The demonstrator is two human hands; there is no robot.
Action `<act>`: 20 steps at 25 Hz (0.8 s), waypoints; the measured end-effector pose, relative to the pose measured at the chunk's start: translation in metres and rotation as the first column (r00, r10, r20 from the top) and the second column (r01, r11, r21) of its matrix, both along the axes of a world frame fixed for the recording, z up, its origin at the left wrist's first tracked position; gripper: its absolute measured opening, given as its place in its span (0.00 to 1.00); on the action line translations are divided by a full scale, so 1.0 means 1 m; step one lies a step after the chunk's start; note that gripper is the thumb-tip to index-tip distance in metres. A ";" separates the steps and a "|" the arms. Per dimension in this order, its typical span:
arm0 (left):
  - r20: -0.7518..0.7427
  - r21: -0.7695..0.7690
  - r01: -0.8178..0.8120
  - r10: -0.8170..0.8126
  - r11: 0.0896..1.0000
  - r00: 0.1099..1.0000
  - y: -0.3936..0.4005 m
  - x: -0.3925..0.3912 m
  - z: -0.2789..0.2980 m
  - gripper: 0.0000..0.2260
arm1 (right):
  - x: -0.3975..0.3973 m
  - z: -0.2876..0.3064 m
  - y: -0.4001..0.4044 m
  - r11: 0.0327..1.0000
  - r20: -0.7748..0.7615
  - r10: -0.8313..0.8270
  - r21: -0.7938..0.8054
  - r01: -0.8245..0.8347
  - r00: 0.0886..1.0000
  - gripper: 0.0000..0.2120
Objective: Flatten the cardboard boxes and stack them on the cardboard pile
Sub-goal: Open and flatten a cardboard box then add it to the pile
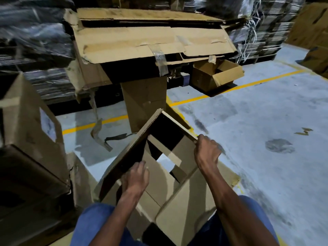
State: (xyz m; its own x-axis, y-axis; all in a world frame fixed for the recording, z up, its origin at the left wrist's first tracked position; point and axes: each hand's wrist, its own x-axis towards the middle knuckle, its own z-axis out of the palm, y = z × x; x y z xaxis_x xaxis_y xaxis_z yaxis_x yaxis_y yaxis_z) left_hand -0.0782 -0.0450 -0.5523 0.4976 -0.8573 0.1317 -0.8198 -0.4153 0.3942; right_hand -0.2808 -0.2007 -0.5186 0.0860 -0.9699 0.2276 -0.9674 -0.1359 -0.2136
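Observation:
An open-ended brown cardboard box (pixel 159 174) stands tilted in front of my knees, and the floor shows through its loose bottom flaps. My right hand (pixel 206 153) grips the box's right top edge, fingers curled over it. My left hand (pixel 135 176) reaches into the box by its left wall, fingers bent; what they touch is hidden. The cardboard pile (pixel 150 43) of flattened, taped sheets rises straight ahead, higher than the box, propped on an upright carton (pixel 143 103).
A large closed carton (pixel 30 125) stands at my left, with darker boxes below it. A small open box (pixel 216 75) sits on the floor right of the pile. Wrapped pallets line the back. Grey concrete with yellow lines spreads to the right.

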 end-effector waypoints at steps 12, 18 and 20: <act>0.431 -0.348 0.185 -0.018 0.919 0.902 -0.043 0.048 0.029 0.31 | -0.018 0.035 -0.001 0.988 0.216 0.118 -0.122 -0.093 0.969 0.06; 0.133 -0.425 -0.069 0.138 0.903 0.981 -0.055 0.041 0.043 0.48 | -0.024 0.029 -0.010 0.971 0.265 0.211 -0.172 -0.169 0.941 0.05; 0.099 -0.427 -0.092 0.148 0.900 0.984 -0.060 0.043 0.046 0.48 | -0.028 0.029 -0.012 0.966 0.289 0.227 -0.188 -0.177 0.930 0.05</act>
